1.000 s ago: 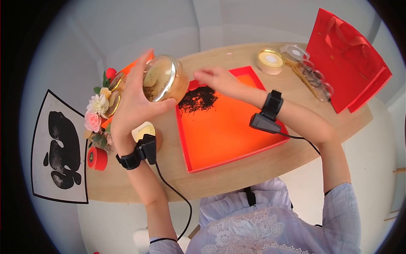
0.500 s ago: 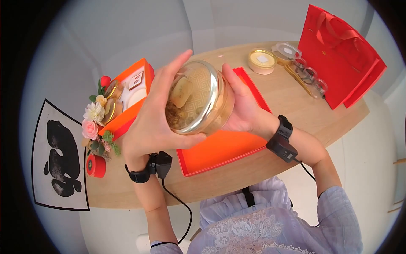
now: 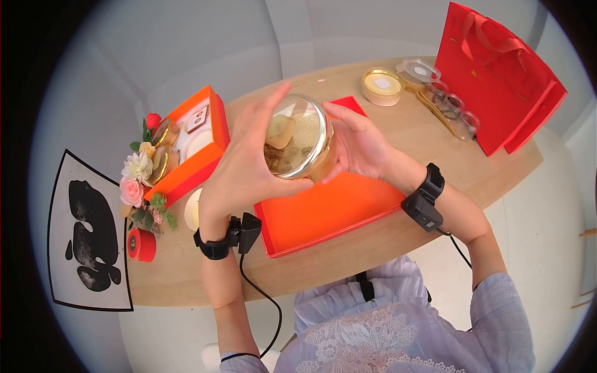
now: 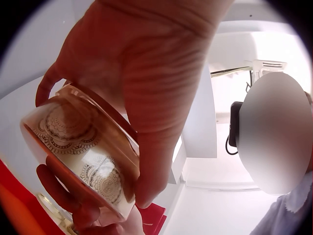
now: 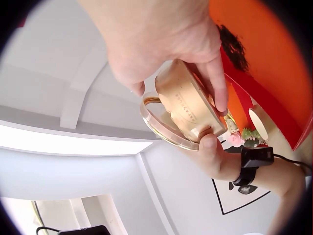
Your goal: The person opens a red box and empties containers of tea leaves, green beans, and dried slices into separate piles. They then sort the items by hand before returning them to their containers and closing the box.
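Note:
Both hands grip a round jar [image 3: 300, 140] with a clear, gold-rimmed lid, held tilted in the air above the red-edged orange tray [image 3: 323, 217]. The left hand [image 3: 239, 158] spans its left side, thumb low and fingers high. On the other side is the right hand [image 3: 367, 148], its thumb near the lid's rim. Fingers of the right hand lie against the patterned jar wall [image 4: 83, 142] in the left wrist view. Dark shreds [image 5: 233, 46] lie in the tray in the right wrist view; the head view hides them behind the hands and jar.
At the left stand an orange box [image 3: 217, 127] with gold-lidded jars, flowers [image 3: 137, 168], a red tin [image 3: 142, 245] and a calligraphy sheet [image 3: 93, 233]. A yellow tin [image 3: 382, 86], small clear containers [image 3: 454, 104], gold tongs and a red bag [image 3: 497, 81] are at the right.
The right hand has left its place near the shreds above the tray and now grips the jar. The left hand has carried the jar to the right, over the tray.

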The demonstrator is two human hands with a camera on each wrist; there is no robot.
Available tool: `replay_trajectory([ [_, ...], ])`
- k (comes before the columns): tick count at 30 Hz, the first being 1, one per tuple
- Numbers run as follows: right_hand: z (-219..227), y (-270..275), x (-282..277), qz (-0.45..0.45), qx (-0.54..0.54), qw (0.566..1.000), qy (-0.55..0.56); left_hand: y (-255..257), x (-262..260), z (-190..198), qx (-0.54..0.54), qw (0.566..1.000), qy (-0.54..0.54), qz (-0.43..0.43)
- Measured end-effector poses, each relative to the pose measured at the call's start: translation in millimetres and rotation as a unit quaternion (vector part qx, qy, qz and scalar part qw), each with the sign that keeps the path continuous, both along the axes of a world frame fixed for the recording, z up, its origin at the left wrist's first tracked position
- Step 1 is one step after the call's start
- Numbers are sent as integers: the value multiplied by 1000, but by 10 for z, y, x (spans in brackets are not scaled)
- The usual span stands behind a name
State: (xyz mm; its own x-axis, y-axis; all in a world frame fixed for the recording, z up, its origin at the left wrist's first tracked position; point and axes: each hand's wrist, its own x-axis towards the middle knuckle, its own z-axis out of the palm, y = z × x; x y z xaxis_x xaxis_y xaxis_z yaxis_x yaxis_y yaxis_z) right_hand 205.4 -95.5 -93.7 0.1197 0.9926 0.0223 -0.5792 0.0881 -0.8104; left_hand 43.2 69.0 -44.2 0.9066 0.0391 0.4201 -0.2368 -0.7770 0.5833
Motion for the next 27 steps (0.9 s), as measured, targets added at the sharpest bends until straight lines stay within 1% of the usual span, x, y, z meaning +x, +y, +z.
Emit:
replay_trajectory([
  [1,38,-15,-24,-38,-22,999,-27,-7,5,-1,6,1000,11,2],
  [3,-37,4,63,-47,-36,998,-13,2,17,-16,11,1000,22,4],
  [5,-170,11,185,-57,-51,997,1,48,40,-53,-46,998,19,-25],
  [7,-270,5,270,-48,-89,995,-9,78,44,-61,-62,997,11,-35],
  [8,-294,12,274,-48,-89,995,-9,96,41,-63,-76,996,4,-45],
  [9,-317,25,272,-69,-120,990,-21,122,28,-47,-77,996,4,-45],
  [10,-324,31,266,-91,-150,984,-34,150,8,-13,-53,998,-2,-20],
  [11,-315,20,274,-91,-150,984,-34,166,-12,22,-28,1000,-9,5],
  [12,-286,-5,299,-99,-167,980,-40,162,-39,59,-72,997,5,12],
  [13,-267,-26,336,-106,-184,976,-46,170,-65,85,-72,997,5,12],
  [14,-316,-25,419,-106,-184,976,-47,187,-93,106,-95,995,2,23],
  [16,-477,26,660,-160,-226,949,-152,242,-124,127,-129,991,-13,27],
  [17,-487,40,735,-159,-226,949,-153,274,-142,132,-129,991,-14,28],
  [19,-500,71,891,-210,-222,931,-199,321,-169,138,-120,992,-17,43],
  [20,-492,112,985,-216,-237,919,-229,322,-169,136,-121,992,-17,43],
  [21,-526,130,1030,-216,-237,919,-230,320,-170,133,-141,989,-21,36],
  [23,-506,193,1030,-308,-241,886,-248,325,-175,137,-162,986,-26,29],
  [26,-533,257,994,-323,-249,876,-257,347,-175,140,-156,987,-24,38],
  [27,-543,262,985,-323,-249,876,-256,377,-175,127,-136,989,-26,41],
])
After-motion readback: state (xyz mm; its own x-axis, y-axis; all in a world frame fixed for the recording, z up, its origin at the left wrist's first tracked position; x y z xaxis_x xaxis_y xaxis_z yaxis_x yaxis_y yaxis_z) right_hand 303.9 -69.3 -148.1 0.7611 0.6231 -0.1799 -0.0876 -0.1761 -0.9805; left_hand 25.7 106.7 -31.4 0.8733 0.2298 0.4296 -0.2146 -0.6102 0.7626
